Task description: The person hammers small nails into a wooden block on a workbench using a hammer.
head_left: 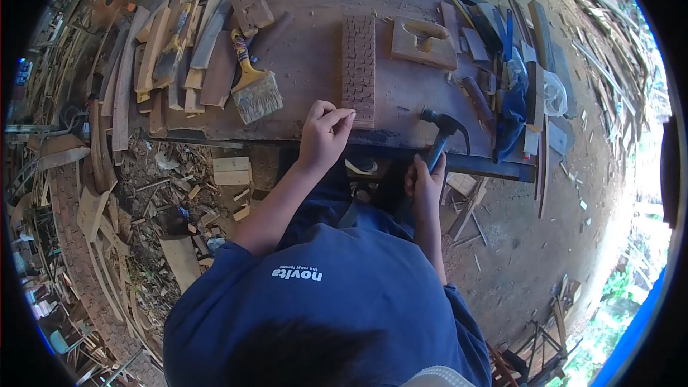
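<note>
A narrow wooden board (359, 64) stands lengthwise in the middle of the workbench, its top covered with rows of small dark raised bits. My left hand (326, 132) is at the near end of this board, thumb and forefinger pinched together. Whatever is between those fingertips is too small to make out. In my right hand (426, 179) is a claw hammer (444, 124), gripped by its handle. The hammer's head is raised near the bench's front edge, to the right of the board and apart from it.
On the workbench (308, 18), a wide paintbrush (257, 93) and stacked wood strips (161, 50) lie left. A wooden block with a carved hollow (424, 43) sits right of the board, beyond it a blue cloth (512, 118) and a plastic bag (554, 93). Wood scraps litter the ground.
</note>
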### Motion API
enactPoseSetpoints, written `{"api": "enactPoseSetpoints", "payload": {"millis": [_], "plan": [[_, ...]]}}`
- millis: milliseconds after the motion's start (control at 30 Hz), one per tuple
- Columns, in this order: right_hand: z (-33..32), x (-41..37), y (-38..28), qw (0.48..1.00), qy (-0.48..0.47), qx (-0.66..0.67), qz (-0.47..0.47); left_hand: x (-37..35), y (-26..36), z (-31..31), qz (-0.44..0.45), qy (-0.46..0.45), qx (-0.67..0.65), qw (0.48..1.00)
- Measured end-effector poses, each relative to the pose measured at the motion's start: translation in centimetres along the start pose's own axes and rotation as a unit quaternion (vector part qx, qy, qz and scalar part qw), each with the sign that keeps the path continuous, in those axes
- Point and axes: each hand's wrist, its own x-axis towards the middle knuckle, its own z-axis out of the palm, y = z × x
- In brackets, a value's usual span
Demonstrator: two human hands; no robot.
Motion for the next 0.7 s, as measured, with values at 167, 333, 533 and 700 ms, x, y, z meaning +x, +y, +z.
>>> {"api": "enactPoseSetpoints", "payload": {"millis": [167, 333, 533, 700], "plan": [[0.13, -0.04, 0.11, 1.000, 0.003, 0.000, -0.003, -0.20, 0.03, 0.30, 0.031, 0.013, 0.053, 0.998], [0.10, 0.16, -0.04, 1.000, 0.005, 0.002, -0.002, -0.41, -0.02, 0.37, 0.007, -0.007, 0.070, 0.998], [0.38, 0.00, -0.24, 1.000, 0.010, -0.010, 0.002, -0.48, -0.18, 0.10, -0.011, -0.007, -0.017, 1.000], [0.45, 0.11, -0.01, 1.000, 0.007, -0.017, -0.008, -0.57, -0.39, -0.22, -0.033, -0.023, -0.046, 0.998]]}}
